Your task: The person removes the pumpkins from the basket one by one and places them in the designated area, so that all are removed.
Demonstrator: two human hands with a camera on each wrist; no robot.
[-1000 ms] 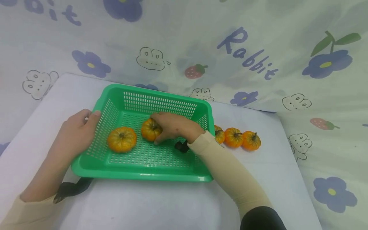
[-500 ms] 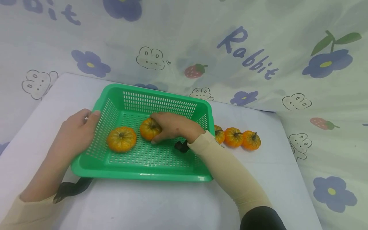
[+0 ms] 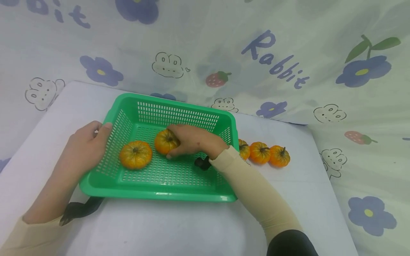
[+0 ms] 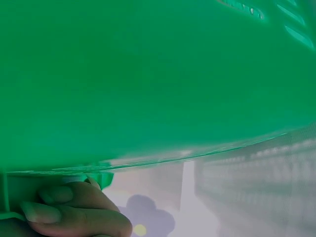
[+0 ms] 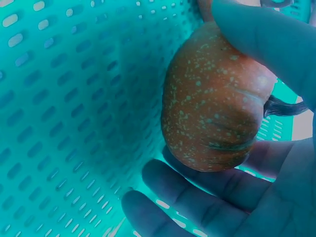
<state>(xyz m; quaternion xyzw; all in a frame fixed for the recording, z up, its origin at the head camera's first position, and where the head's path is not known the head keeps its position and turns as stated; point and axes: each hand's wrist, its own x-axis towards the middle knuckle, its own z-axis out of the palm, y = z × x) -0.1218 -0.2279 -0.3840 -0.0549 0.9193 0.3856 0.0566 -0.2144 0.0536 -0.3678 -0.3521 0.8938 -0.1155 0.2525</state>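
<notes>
A green plastic basket (image 3: 192, 196) with slotted sides sits on the white table. My left hand (image 3: 84, 147) grips its left rim, thumb on top; in the left wrist view curled fingers (image 4: 79, 217) show beneath the green wall. Inside the basket, my right hand (image 3: 193, 139) holds a small orange pumpkin (image 3: 164, 142) low over the slotted floor. Thumb and fingers lie on opposite sides of this pumpkin (image 5: 212, 103) in the right wrist view, its dark stem facing the palm. Just left of it, a second yellow-orange pumpkin (image 3: 135, 155) rests on the basket floor, a narrow gap between them.
Right of the basket, three small pumpkins (image 3: 260, 153) stand in a row on the table (image 3: 288, 199), the nearest partly hidden by the basket wall. A printed cloth (image 3: 198, 42) with flowers and rabbits hangs behind. Black straps (image 3: 81, 209) show at both wrists.
My right hand's thumb and the held pumpkin have shifted slightly left, and the gap to the other pumpkin is smaller. The left hand and the basket have stayed put.
</notes>
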